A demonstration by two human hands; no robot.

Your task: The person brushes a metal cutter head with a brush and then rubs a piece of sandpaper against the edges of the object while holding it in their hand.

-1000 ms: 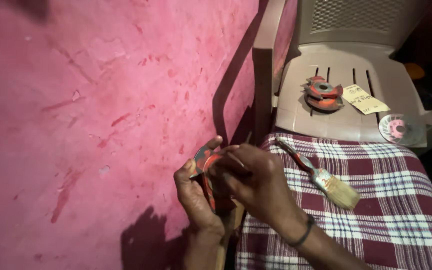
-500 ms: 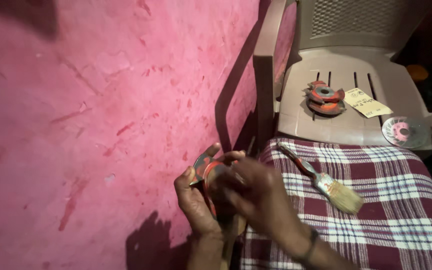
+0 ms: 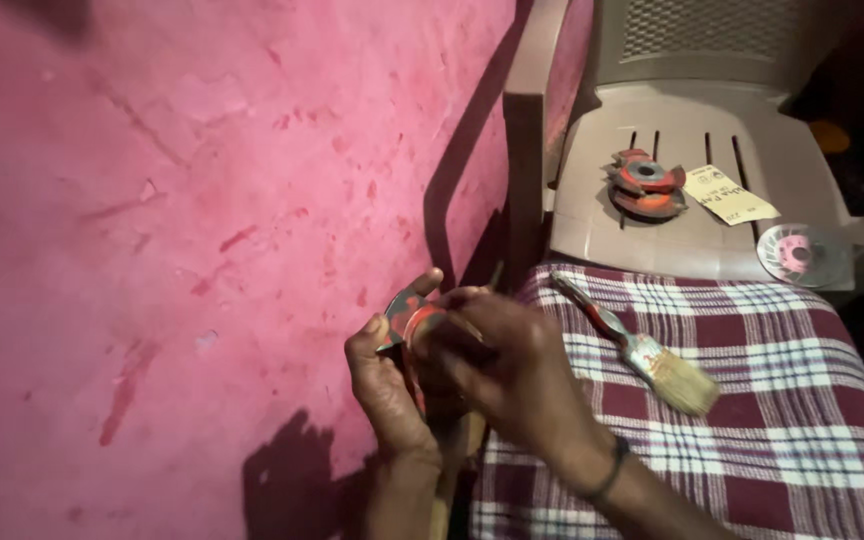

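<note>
Left hand and right hand sit slightly lower against pink wall; right fingers now cover more of red disc (paint-smeared).

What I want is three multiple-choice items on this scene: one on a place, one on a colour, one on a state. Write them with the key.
1. Where does the paintbrush lie?
A. on the chair seat
B. on the checked cloth
C. on the floor

2. What colour is the wall?
A. pink
B. green
C. white

3. How is the small red round piece held?
A. it lies alone on the chair
B. it is gripped between the left hand and the right hand
C. it hangs on the wall

Key:
1 B, the brush rests on the plaid fabric.
2 A, the surface is stained pink throughout.
3 B, fingers of both hands close around it.
</note>
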